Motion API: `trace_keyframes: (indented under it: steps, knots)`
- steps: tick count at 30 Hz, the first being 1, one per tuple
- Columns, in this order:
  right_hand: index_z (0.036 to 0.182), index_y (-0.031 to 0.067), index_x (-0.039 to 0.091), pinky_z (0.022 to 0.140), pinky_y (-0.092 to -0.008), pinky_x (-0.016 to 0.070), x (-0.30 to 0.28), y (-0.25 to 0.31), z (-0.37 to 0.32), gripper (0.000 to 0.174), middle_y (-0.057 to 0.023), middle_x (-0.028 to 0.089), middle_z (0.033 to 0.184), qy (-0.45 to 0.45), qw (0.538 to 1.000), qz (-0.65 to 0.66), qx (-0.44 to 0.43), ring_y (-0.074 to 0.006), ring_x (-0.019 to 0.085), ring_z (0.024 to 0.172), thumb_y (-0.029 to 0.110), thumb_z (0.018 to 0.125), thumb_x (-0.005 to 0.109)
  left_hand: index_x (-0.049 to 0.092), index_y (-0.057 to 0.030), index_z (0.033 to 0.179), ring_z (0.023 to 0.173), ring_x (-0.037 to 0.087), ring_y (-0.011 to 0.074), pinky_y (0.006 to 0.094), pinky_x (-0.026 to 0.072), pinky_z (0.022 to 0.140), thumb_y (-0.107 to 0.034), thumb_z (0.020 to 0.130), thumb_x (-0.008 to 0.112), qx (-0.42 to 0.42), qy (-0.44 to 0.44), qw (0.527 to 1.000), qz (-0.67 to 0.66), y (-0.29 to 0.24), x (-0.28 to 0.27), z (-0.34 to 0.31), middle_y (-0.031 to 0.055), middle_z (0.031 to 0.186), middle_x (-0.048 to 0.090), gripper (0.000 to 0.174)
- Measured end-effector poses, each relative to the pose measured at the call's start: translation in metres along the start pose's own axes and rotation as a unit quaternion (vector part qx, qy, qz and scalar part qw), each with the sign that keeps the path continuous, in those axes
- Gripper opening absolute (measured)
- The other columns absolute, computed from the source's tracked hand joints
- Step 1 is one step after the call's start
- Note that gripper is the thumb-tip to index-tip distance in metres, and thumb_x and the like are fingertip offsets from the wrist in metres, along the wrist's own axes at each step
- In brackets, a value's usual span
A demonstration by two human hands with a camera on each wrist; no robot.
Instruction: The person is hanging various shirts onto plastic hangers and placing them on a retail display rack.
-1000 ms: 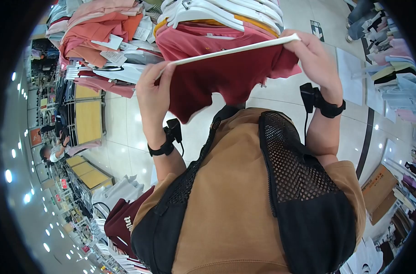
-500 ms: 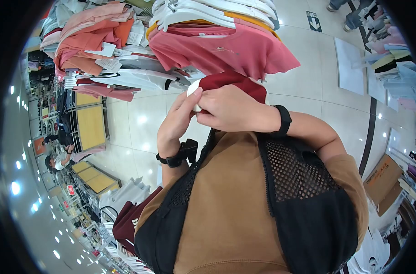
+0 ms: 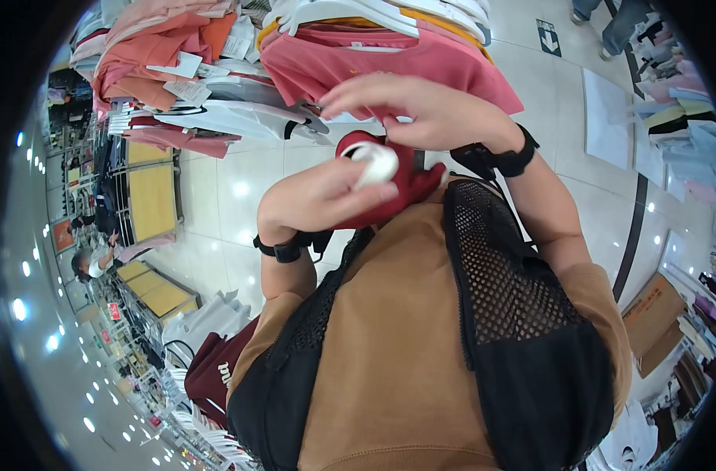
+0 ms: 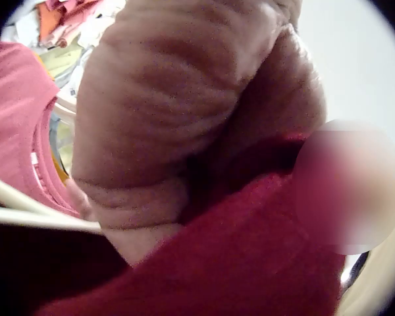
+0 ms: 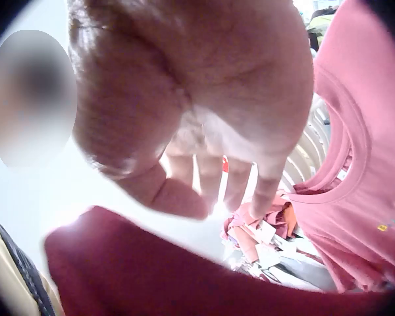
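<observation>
The rack's white hangers (image 3: 350,12) carry pink shirts (image 3: 421,63), just beyond the right hand (image 3: 421,106), whose fingers are spread and hold nothing. Below those fingers, the left hand (image 3: 318,196) is clenched around a dark red shirt (image 3: 409,177), with a white piece (image 3: 375,163) at its fingertips. The shirt is bunched from the left fingers across toward the right wrist, too crumpled to tell which way it points.

The left hand (image 3: 318,196) holds a shirt (image 3: 409,179) close before the chest (image 3: 389,337), the right hand (image 3: 421,106) just beyond it. Further ahead is a row of hanging shirts (image 3: 389,67); a box (image 3: 648,322) stands on the floor (image 3: 216,204) at right.
</observation>
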State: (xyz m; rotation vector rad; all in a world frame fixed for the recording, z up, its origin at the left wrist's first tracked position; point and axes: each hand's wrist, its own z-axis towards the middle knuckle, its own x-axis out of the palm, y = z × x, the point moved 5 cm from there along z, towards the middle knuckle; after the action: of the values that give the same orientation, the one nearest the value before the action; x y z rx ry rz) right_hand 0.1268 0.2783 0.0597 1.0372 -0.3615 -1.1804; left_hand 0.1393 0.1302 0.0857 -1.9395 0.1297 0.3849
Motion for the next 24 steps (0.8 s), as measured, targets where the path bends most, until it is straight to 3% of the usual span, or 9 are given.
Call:
trace_keyframes:
  steps: [1, 4, 5, 7, 8, 10, 12, 17, 24]
  knots:
    - [0.130, 0.0051, 0.062, 0.108, -0.0392, 0.0410, 0.007, -0.004, -0.002, 0.060, -0.0125, 0.050, 0.147, 0.077, 0.997, -0.019, -0.006, -0.0325, 0.043, 0.139, -0.015, 0.075, 0.048, 0.060, 0.0002, 0.093, 0.072, 0.050, 0.0125, 0.0326, 0.0449, 0.066, -0.026, 0.104, 0.056, 0.003, 0.054, 0.997, 0.051, -0.003, 0.001, 0.002, 0.0054, 0.077, 0.058, 0.028]
    - [0.125, 0.0038, 0.064, 0.112, -0.0428, 0.0379, 0.028, -0.017, -0.023, 0.053, -0.0142, 0.053, 0.143, 0.241, 0.966, -0.075, 0.055, -0.0351, 0.034, 0.146, -0.011, 0.074, 0.054, 0.065, 0.0009, 0.097, 0.071, 0.054, 0.0124, 0.0328, 0.0467, 0.067, -0.024, 0.100, 0.063, -0.013, 0.108, 0.991, 0.072, -0.014, -0.003, -0.004, 0.0090, 0.078, 0.063, 0.026]
    - [0.125, 0.0038, 0.064, 0.112, -0.0428, 0.0379, 0.026, -0.016, -0.023, 0.053, -0.0142, 0.053, 0.143, 0.239, 0.966, -0.075, 0.055, -0.0351, 0.034, 0.146, -0.011, 0.074, 0.054, 0.067, 0.0005, 0.103, 0.070, 0.055, 0.0116, 0.0319, 0.0476, 0.067, -0.022, 0.097, 0.067, -0.025, 0.034, 0.996, 0.073, -0.019, -0.014, -0.009, 0.0088, 0.079, 0.065, 0.023]
    - [0.116, 0.0016, 0.066, 0.102, -0.0394, 0.0448, 0.020, -0.021, -0.025, 0.036, -0.0129, 0.061, 0.128, 0.251, 0.959, -0.032, 0.131, -0.0317, 0.050, 0.133, -0.002, 0.081, 0.064, 0.069, -0.0007, 0.115, 0.071, 0.057, 0.0090, 0.0287, 0.0494, 0.067, -0.016, 0.091, 0.075, -0.048, -0.091, 0.993, 0.062, -0.018, -0.033, -0.023, 0.0083, 0.080, 0.069, 0.029]
    - [0.116, 0.0016, 0.066, 0.102, -0.0394, 0.0448, 0.017, -0.019, -0.029, 0.036, -0.0129, 0.061, 0.128, 0.250, 0.959, -0.032, 0.131, -0.0317, 0.050, 0.133, -0.002, 0.081, 0.064, 0.071, 0.0005, 0.108, 0.071, 0.056, 0.0067, 0.0258, 0.0479, 0.066, -0.016, 0.091, 0.075, -0.068, -0.131, 0.985, 0.087, -0.021, -0.040, -0.030, 0.0050, 0.078, 0.067, 0.024]
    - [0.100, -0.0005, 0.065, 0.073, -0.0358, 0.0447, -0.010, -0.016, -0.035, 0.027, -0.0105, 0.059, 0.087, 0.037, 0.986, -0.023, 0.161, -0.0229, 0.056, 0.079, 0.022, 0.088, 0.071, 0.071, 0.0015, 0.103, 0.071, 0.053, 0.0045, 0.0226, 0.0455, 0.065, -0.015, 0.090, 0.076, -0.112, -0.223, 0.960, 0.128, -0.013, -0.053, -0.048, 0.0008, 0.078, 0.066, 0.022]
    - [0.081, 0.0008, 0.059, 0.059, -0.0319, 0.0394, -0.028, -0.016, -0.040, 0.033, -0.0031, 0.047, 0.065, -0.002, 0.976, -0.032, 0.214, -0.0147, 0.046, 0.062, 0.029, 0.087, 0.075, 0.071, 0.0017, 0.102, 0.071, 0.052, 0.0040, 0.0220, 0.0437, 0.064, -0.015, 0.090, 0.076, -0.091, -0.293, 0.942, 0.133, -0.007, -0.060, -0.055, -0.0009, 0.077, 0.064, 0.021]
    - [0.074, 0.0055, 0.053, 0.054, -0.0243, 0.0306, -0.053, -0.002, -0.054, 0.029, 0.0073, 0.042, 0.066, -0.055, 0.966, -0.046, 0.248, -0.0032, 0.037, 0.062, 0.017, 0.089, 0.075, 0.071, 0.0031, 0.098, 0.068, 0.046, 0.0035, 0.0209, 0.0365, 0.059, -0.017, 0.093, 0.073, -0.059, -0.438, 0.889, 0.121, 0.001, -0.076, -0.071, -0.0041, 0.073, 0.059, 0.020]
    - [0.072, 0.0070, 0.053, 0.052, -0.0251, 0.0279, -0.064, -0.006, -0.061, 0.031, 0.0080, 0.037, 0.064, -0.097, 0.974, 0.010, 0.205, -0.0039, 0.033, 0.059, 0.022, 0.093, 0.070, 0.072, 0.0042, 0.092, 0.064, 0.041, 0.0027, 0.0206, 0.0310, 0.056, -0.022, 0.095, 0.070, -0.068, -0.497, 0.862, 0.074, 0.011, -0.082, -0.060, -0.0064, 0.069, 0.054, 0.026]
